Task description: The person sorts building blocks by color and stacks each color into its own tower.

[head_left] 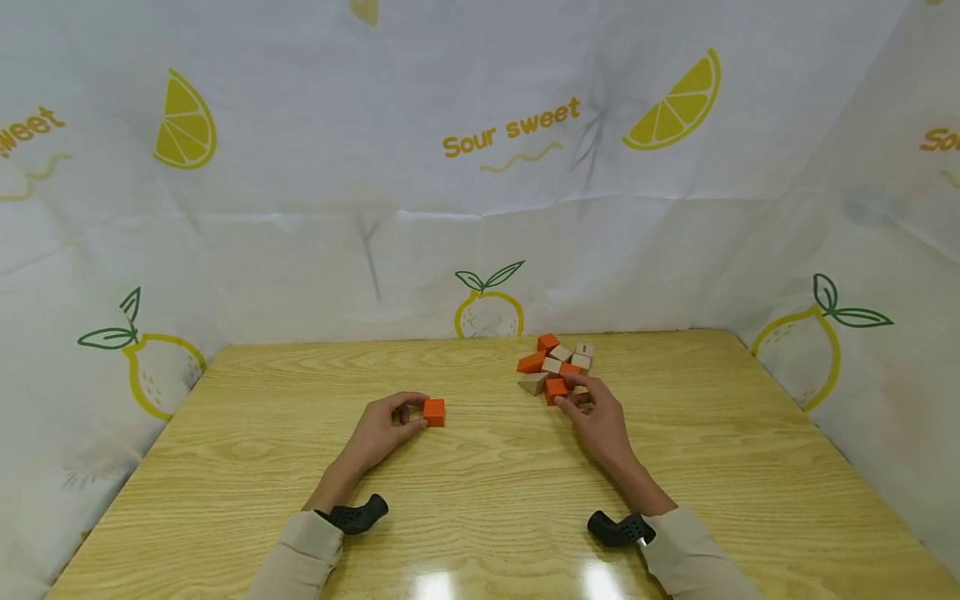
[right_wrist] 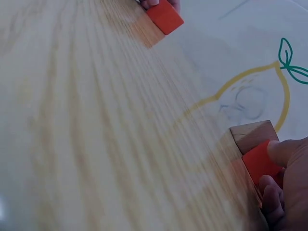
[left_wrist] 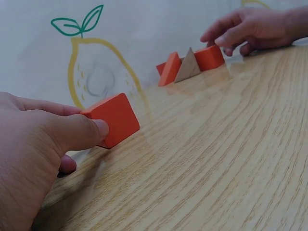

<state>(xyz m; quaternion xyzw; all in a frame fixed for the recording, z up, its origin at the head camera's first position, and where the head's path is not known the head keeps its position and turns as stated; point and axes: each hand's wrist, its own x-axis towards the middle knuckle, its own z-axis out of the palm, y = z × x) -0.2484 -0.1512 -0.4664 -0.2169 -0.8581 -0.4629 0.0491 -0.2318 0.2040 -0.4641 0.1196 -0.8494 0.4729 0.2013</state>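
Observation:
My left hand (head_left: 381,429) pinches an orange cube (head_left: 434,412) between thumb and fingers, low over the table left of centre. In the left wrist view the thumb presses the near face of this cube (left_wrist: 118,122). My right hand (head_left: 600,419) has thumb and fingers around another orange cube (head_left: 555,391) at the front of a small group of blocks. The right wrist view shows the thumb on that cube (right_wrist: 262,160). Beside it lies a plain wooden triangular block (head_left: 533,383); an orange block (head_left: 570,369) is just behind, partly hidden by the fingers.
Behind the right hand sit several orange and plain wooden blocks, among them a slanted orange block (head_left: 531,362) and a far orange block (head_left: 548,342). The wooden table (head_left: 480,483) ends at a white lemon-print cloth (head_left: 337,275) at the back and sides.

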